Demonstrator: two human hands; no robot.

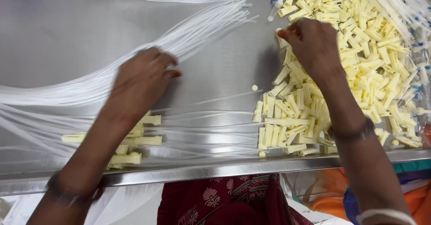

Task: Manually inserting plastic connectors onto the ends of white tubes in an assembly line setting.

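Left hand (142, 79) rests spread on the clear thin plastic tubes (197, 34), blurry though. Right hand (312, 45) pinches one pale yellow plastic connector (282, 33) off the heap (359, 50) right of those tubes, probably mid-pick; joining it needs a tube end.

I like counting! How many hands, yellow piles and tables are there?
Hands: 2, left hand and right hand
Yellow piles: 2, big pile and small pile
Steel table: 1
Total: 5
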